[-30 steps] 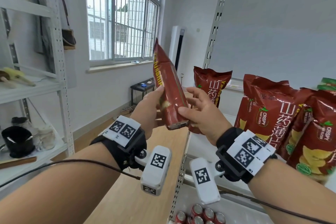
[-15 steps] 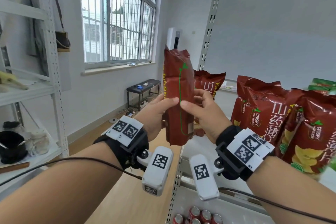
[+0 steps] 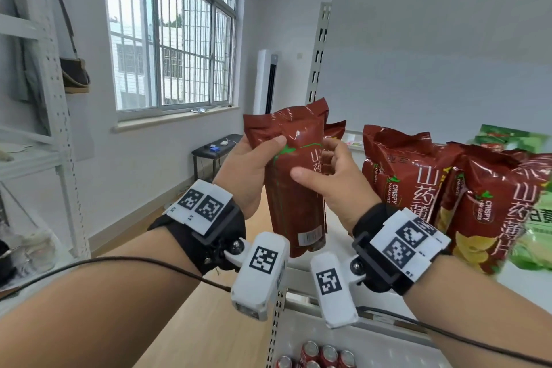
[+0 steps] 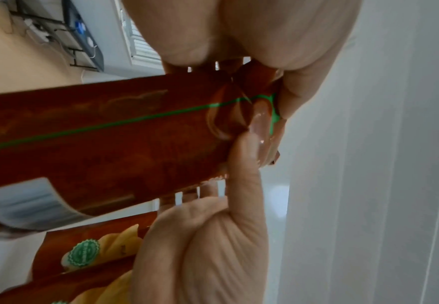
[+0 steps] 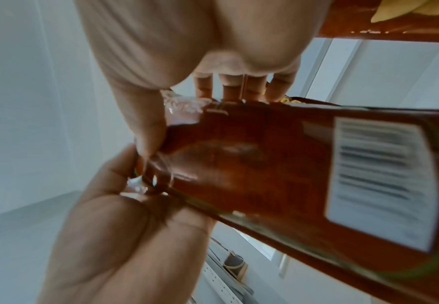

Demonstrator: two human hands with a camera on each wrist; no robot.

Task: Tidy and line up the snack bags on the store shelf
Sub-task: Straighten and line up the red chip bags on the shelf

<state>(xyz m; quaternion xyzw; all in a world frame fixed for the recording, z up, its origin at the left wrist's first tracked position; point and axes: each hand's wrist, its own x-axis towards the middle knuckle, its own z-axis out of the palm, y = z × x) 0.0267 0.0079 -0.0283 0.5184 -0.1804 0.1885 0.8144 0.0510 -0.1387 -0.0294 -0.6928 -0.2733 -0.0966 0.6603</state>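
I hold a dark red snack bag [image 3: 295, 188] upright in front of the shelf's left end, its back seam and barcode toward me. My left hand [image 3: 260, 158] pinches its upper left edge, thumb on the near face. My right hand [image 3: 328, 170] grips the right edge, thumb on the near face and fingers behind. In the left wrist view the left hand [image 4: 273, 86] pinches the bag [image 4: 109, 133] near its top. The right wrist view has the right hand [image 5: 177, 107] round the bag [image 5: 265, 164]. Matching red bags [image 3: 400, 176] stand on the shelf to the right.
Another red bag [image 3: 336, 128] stands right behind the held one. Green bags [image 3: 534, 230] sit at the far right. The white shelf board [image 3: 337, 227] shows bare between the bags. Red cans [image 3: 325, 355] fill the shelf below. A perforated shelf upright [image 3: 276, 317] runs down under my wrists.
The bag swung from tilted and edge-on to upright with a broad face toward me, and shifted right toward the shelf. Both hands regripped higher on it.
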